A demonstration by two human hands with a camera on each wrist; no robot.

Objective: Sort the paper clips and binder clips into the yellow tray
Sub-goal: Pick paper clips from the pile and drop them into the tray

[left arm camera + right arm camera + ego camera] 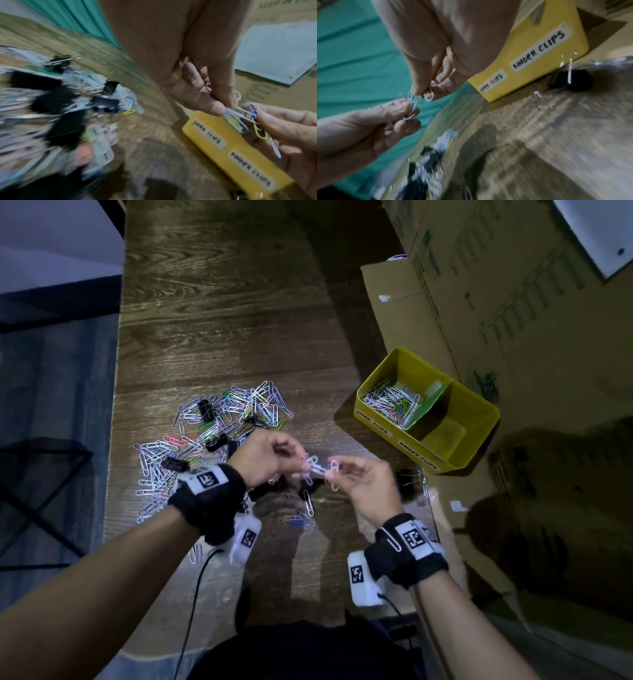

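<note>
Both hands pinch a linked clump of paper clips (317, 470) above the table, seemingly to untangle it before the yellow tray (479, 436)

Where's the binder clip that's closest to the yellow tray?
In the head view, the black binder clip sits on the table beside the right hand, just before the yellow tray.
</note>
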